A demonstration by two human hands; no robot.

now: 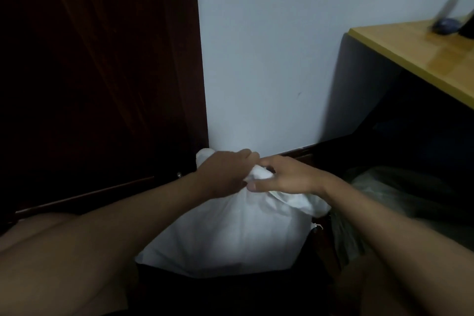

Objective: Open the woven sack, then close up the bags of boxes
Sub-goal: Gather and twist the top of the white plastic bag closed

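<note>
Both hands' fingers pinch the white woven sack's (230, 228) bunched neck, left hand (223, 174) clenched, right hand (284, 177) looser.

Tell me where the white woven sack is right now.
The white woven sack stands low in the centre of the head view, against the pale wall, its gathered top gripped by both hands.

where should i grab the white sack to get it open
Grip the bunched neck at the top of the white woven sack, coming from above. The body is full and smooth, so only the gathered fabric at the top offers a pinch. Both the left hand and the right hand are already there, one on each side of the twist, probably placed to pull it apart.
</note>
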